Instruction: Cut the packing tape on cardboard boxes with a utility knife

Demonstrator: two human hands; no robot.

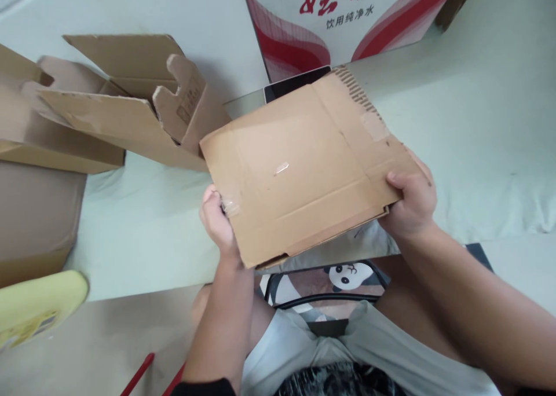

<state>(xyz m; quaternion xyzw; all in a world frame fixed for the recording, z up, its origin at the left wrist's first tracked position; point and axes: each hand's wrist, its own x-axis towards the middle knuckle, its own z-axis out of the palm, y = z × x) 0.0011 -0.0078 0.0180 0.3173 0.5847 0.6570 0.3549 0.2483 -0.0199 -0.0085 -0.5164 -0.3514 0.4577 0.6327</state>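
I hold a flattened brown cardboard box [304,158] with both hands, tilted above my lap. My left hand [216,219] grips its near left edge, by a patch of clear tape. My right hand [412,202] grips the right edge, thumb on top. The box has fold creases, tape remnants and a torn corrugated far edge. A dark flat tablet-like slab [289,85] peeks out behind the box's far edge.
Opened brown cardboard boxes [125,103] lie to the left on the pale green surface [478,112]. A white and red printed carton [343,19] stands at the back. A yellow object [37,306] lies at lower left. A panda-printed seat [343,277] sits under my legs.
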